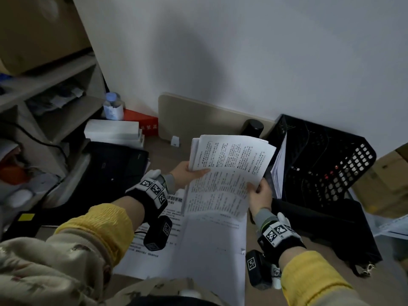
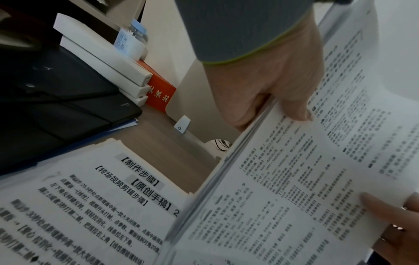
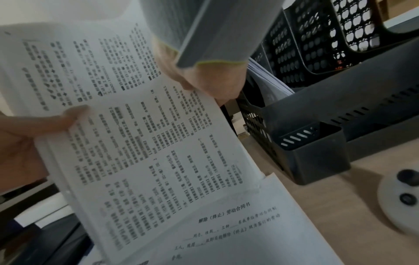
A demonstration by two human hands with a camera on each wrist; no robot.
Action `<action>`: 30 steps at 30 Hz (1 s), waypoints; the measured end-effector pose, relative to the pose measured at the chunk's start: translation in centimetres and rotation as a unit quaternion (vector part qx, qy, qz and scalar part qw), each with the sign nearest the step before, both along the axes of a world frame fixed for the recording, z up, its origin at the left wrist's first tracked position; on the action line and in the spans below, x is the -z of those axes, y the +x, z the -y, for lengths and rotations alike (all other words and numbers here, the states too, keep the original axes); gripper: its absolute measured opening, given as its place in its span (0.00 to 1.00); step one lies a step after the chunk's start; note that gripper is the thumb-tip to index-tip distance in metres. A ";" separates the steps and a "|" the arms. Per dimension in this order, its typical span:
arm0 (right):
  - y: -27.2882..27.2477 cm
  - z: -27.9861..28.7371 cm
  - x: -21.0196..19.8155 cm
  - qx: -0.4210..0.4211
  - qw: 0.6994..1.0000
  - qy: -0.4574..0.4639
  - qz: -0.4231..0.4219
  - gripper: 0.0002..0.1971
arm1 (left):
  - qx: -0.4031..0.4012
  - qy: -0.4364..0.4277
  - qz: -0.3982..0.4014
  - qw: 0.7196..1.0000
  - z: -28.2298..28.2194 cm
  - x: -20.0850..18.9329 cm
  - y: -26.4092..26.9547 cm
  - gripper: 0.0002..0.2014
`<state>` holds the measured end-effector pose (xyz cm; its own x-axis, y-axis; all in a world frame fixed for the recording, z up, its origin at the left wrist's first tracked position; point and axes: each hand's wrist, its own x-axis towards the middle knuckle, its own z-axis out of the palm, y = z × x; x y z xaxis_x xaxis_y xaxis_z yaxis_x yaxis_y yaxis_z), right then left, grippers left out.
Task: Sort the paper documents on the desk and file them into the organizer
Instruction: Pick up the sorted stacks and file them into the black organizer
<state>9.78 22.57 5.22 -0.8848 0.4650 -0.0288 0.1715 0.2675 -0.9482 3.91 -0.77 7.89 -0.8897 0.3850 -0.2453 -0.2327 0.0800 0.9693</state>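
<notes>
A thick bundle of printed pages (image 1: 227, 171) is lifted off the desk, tilted toward the wall. My left hand (image 1: 187, 174) grips its left edge, thumb on top (image 2: 294, 111). My right hand (image 1: 261, 192) pinches the bundle's right edge (image 3: 217, 86). Beneath it two more paper stacks lie on the desk: one with a bold heading (image 2: 90, 206) on the left, a plainer sheet (image 1: 212, 246) on the right. The black perforated organizer (image 1: 326, 160) stands to the right, with papers (image 1: 279, 173) in its nearest slot.
A black laptop-like case (image 1: 110, 168) lies at the left, with white boxes (image 1: 112, 131), a red box (image 1: 143, 122) and a bottle (image 1: 113, 106) behind it. A black bag (image 1: 331, 226) sits before the organizer. A shelf unit (image 1: 44, 96) stands far left, cardboard boxes (image 1: 388, 180) far right.
</notes>
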 end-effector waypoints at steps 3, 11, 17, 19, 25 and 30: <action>0.7 0.3 -0.1 0.007 0.999 -0.034 -0.010 0.12 | 0.005 0.007 -0.009 1.000 0.1 0.8 0.0 0.16; 2.3 0.3 0.1 -0.011 0.991 -0.132 0.021 0.11 | 0.036 0.020 -0.019 0.999 -0.4 1.5 0.2 0.20; 2.3 0.7 0.0 -0.042 0.986 -0.145 0.074 0.11 | 0.054 -0.008 -0.001 0.998 -0.1 2.6 0.0 0.14; 2.2 1.0 0.1 -0.033 0.988 -0.131 0.076 0.10 | 0.039 -0.009 -0.003 0.999 -0.5 2.9 0.0 0.14; 1.8 1.4 -0.1 -0.019 0.990 -0.126 0.055 0.08 | -0.003 -0.024 -0.007 1.000 -1.5 2.5 0.1 0.19; 2.6 0.9 1.8 -0.035 0.981 -0.138 0.132 0.15 | 0.040 -0.052 0.008 0.998 -0.4 5.0 0.1 0.21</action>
